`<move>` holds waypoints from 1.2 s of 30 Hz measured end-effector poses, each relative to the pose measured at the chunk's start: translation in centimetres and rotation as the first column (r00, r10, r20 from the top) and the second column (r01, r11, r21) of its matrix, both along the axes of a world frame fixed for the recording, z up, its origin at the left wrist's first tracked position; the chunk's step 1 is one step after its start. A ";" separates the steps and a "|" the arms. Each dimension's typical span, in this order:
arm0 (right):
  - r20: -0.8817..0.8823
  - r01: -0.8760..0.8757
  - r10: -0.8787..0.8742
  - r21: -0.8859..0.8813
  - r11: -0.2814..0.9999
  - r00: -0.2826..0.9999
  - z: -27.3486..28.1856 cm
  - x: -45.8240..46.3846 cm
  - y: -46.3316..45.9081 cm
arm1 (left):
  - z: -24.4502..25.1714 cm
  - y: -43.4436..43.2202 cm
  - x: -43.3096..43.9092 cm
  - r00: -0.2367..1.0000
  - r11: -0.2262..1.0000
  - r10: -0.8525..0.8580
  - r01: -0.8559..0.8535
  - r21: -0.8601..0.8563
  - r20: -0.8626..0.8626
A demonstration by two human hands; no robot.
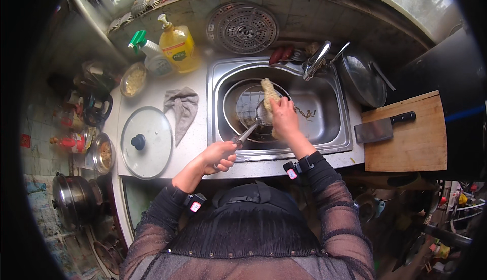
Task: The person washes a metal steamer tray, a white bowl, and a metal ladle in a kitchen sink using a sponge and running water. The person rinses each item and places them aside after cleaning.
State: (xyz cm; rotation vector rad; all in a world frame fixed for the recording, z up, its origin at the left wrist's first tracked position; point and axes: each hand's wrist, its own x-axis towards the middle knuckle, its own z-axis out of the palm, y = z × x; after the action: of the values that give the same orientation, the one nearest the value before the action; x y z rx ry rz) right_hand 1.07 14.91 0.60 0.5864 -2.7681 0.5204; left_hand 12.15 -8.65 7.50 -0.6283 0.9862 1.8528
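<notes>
My left hand grips the handle of a metal skimmer or ladle, whose round head is over the sink. In my right hand is a pale, fibrous scrubber, probably a dried loofah, pressed against that head. My fingers and the scrubber cover part of the head. Below them, a round metal pan with water in it sits on the left side of the stainless steel sink. Dark green scraps lie on the sink bottom to the right.
A chrome faucet rises behind the sink. To the right, a cleaver lies on a wooden cutting board. On the left are a glass lid, a grey cloth, a yellow pump bottle and a spray bottle.
</notes>
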 end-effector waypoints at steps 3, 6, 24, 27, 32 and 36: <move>0.196 -0.092 0.058 0.170 0.981 0.979 -0.4 0.9 -2.2 | 0.4 0.7 0.1 0.997 0.998 -0.055 0.053 -0.033 -0.063; 0.194 -0.008 -0.031 0.194 0.981 0.981 -1.2 -0.7 -2.2 | 0.9 1.0 0.3 0.994 0.995 -0.085 0.080 -0.061 -0.073; 0.647 0.175 0.143 -0.401 0.899 0.749 -4.3 -5.4 2.2 | 1.3 0.0 1.0 0.945 0.935 -0.277 0.223 -0.276 -0.175; 0.608 0.151 0.200 -0.476 0.867 0.768 -4.3 -5.4 1.8 | 1.2 0.3 1.0 0.933 0.917 -0.306 0.235 -0.322 -0.189; 0.634 0.341 0.262 -0.666 0.663 0.728 -3.9 -6.1 1.3 | -0.2 -0.1 1.6 0.997 0.997 -0.060 0.058 -0.058 -0.047; 0.556 0.392 0.446 -0.824 0.410 0.702 -3.1 -6.5 1.0 | -1.1 -0.6 1.5 0.988 0.920 0.073 -0.119 0.373 0.135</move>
State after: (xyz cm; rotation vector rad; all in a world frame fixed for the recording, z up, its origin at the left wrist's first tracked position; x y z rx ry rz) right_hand -5.45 15.93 -2.55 0.0950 -2.3251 2.5729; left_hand 13.70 -9.27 6.37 -0.5482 0.5023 1.9978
